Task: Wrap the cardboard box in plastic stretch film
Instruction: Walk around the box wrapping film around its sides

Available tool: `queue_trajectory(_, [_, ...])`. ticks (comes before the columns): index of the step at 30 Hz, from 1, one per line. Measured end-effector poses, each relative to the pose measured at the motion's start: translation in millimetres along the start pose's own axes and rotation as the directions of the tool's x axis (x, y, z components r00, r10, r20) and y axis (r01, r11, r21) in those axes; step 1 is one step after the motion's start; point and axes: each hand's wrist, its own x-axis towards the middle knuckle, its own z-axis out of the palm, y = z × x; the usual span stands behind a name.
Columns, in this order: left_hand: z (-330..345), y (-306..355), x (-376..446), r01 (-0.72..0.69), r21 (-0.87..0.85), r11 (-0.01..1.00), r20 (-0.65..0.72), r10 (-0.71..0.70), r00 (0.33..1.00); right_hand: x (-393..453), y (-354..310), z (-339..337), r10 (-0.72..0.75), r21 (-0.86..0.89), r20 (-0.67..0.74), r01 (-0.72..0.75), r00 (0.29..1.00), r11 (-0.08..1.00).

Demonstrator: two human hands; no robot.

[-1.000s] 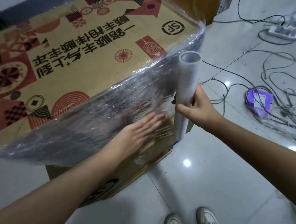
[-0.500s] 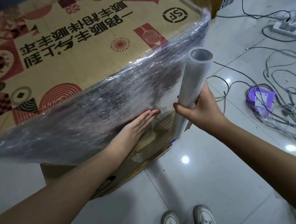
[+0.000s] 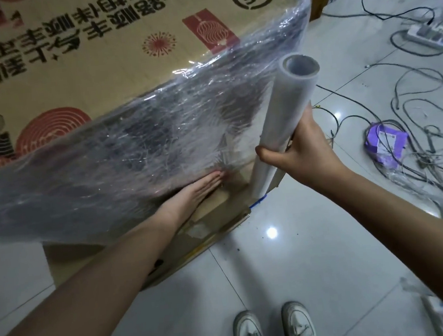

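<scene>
The one large brown cardboard box [image 3: 92, 72], printed with red and black patterns, stands on the pale tiled floor [image 3: 291, 256] with a band of clear plastic stretch film [image 3: 132, 154] already crinkled around its upper side. The left hand [image 3: 190, 195] lies flat on the near face, fingers [image 3: 210, 178] straight and together, pressing the film's lower edge to the cardboard. The right hand [image 3: 302, 152] grips the single grey roll of film [image 3: 286, 118], fingers curled round its middle, the roll upright just beside the box's near corner. The step in hand looks like smoothing one pass before rounding that corner; the next move likely calls for keeping tension while carrying the roll past the corner. Below are two white shoes [image 3: 273, 328]. To the right lie one purple packet [image 3: 385, 141], one white power strip [image 3: 429, 35] and many tangled cables [image 3: 426, 110].
</scene>
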Motion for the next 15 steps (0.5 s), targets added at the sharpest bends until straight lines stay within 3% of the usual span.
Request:
queue_trajectory(4, [-3.7,6.1,0.1,-0.016,-0.031,0.999,0.019,0.017,1.0,-7.8,-4.6,6.1,0.051,0.029,-0.068,-0.049,0.996,0.998])
queue_trajectory(7, [-12.5,4.7,1.4,-0.079,-0.042,0.996,-0.064,0.076,0.995,-13.8,-5.7,12.3,0.116,0.254,-0.093,-0.089,0.989,0.963])
queue_trajectory(10, [-19.5,-0.4,10.0,-0.192,0.103,0.976,-0.143,0.206,0.968,-15.1,-4.6,21.0,0.124,0.422,-0.095,-0.073,0.988,0.904])
queue_trajectory(12, [-20.0,-8.0,15.8,-0.164,0.07,0.984,-0.082,0.17,0.982,-15.3,-3.3,25.7,0.125,0.461,-0.095,-0.068,0.988,0.885])
queue_trajectory(15, [-13.9,-9.2,23.2,-0.064,-0.044,0.997,-0.068,0.061,0.996,-15.0,2.2,26.8,0.116,0.378,-0.051,-0.088,0.992,0.922])
